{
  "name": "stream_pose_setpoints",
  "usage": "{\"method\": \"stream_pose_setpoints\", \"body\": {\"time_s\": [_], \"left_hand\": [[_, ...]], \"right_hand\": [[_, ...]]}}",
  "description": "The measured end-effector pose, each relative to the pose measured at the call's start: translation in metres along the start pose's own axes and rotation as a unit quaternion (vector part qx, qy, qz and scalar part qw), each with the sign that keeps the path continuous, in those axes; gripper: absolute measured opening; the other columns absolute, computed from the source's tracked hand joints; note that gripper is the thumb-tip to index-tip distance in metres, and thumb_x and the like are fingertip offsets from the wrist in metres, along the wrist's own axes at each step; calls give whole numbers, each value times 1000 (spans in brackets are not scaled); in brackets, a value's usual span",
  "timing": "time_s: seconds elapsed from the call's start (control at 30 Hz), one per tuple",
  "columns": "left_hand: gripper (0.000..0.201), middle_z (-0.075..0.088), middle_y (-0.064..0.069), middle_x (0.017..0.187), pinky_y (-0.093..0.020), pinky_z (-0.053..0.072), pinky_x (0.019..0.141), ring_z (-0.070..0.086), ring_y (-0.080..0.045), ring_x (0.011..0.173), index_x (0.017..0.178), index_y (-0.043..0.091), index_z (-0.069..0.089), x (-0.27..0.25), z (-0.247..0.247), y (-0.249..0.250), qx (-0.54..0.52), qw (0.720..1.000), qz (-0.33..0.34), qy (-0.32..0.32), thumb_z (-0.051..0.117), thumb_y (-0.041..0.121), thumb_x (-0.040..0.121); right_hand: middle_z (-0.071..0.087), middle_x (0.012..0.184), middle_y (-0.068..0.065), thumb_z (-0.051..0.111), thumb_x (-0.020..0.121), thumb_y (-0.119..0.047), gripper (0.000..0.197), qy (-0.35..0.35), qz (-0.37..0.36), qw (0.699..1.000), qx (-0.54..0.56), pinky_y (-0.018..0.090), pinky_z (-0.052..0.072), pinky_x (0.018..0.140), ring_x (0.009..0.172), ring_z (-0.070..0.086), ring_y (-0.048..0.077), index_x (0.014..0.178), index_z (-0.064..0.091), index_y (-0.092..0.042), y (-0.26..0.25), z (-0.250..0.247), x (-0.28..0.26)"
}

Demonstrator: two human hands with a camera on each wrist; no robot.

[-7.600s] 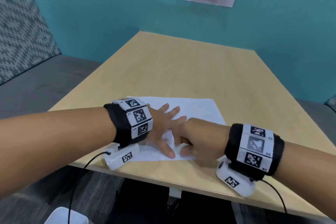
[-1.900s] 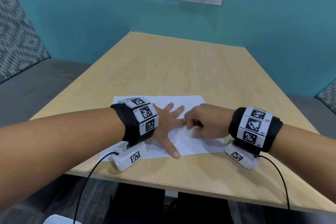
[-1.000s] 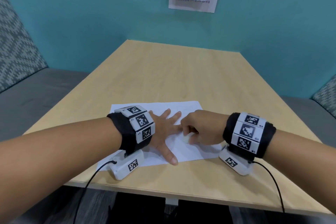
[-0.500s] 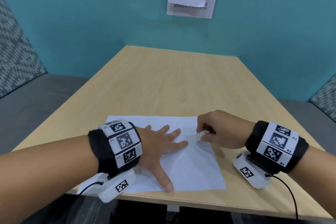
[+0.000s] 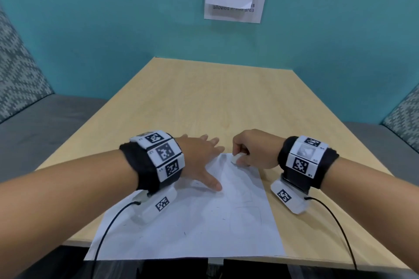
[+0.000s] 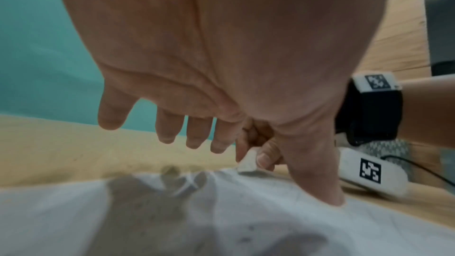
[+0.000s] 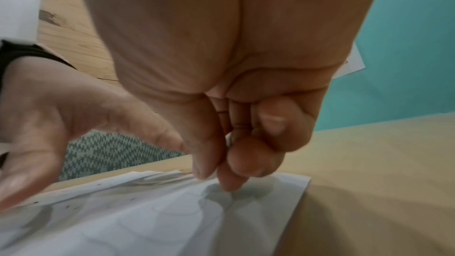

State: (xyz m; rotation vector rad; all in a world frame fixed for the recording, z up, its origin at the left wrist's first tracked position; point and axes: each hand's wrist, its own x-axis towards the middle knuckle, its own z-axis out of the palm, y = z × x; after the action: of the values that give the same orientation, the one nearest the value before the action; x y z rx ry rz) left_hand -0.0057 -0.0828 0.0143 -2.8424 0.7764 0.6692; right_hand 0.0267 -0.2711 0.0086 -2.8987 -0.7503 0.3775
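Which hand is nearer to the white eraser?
Right. The right hand pinches the eraser over the paper; the left hand lies open to the eraser's left, thumb pressing the paper.

1. A light wooden table (image 5: 204, 102) with a pale, fine grain stretches away from the person; its far end stands against the teal wall (image 5: 113, 18).
2. A white sheet of paper (image 5: 199, 231) lies on the near part of the tabletop, turned slightly askew to the table's edges.
3. The sheet's near left corner sticks out past the table's near edge.
4. Faint pencil outlines and small dark specks mark the sheet.
5. The sheet's far end is rumpled and does not lie quite flat.
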Motion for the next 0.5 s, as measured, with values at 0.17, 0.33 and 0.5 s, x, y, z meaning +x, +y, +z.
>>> {"method": "stream_pose_setpoints", "body": {"time_s": [0.17,0.33,0.5], "left_hand": [[101,-12,5,166,-62,4,118,-11,-21,152,159,29,-2,15,18,-4,19,1000,1,-1,50,74,85],[102,-28,5,161,-68,-5,114,-30,-26,147,152,45,-17,24,31,-16,10,1000,-10,-10,45,83,80],[104,-31,3,160,-71,-7,111,-33,-29,145,150,46,-23,28,39,-19,11,1000,-13,-6,41,87,77]], "right_hand": [[47,71,-13,65,87,-25,19,-11,8,1000,-6,18,33,53,61,43,3,103,64,-14,-3,-4,14],[50,67,-11,66,83,-21,9,-40,-48,998,-11,22,36,54,60,47,8,86,58,-18,-18,4,14],[51,67,-9,65,83,-20,8,-24,-32,999,-31,22,38,55,67,50,16,87,61,-15,-13,0,20]]}}
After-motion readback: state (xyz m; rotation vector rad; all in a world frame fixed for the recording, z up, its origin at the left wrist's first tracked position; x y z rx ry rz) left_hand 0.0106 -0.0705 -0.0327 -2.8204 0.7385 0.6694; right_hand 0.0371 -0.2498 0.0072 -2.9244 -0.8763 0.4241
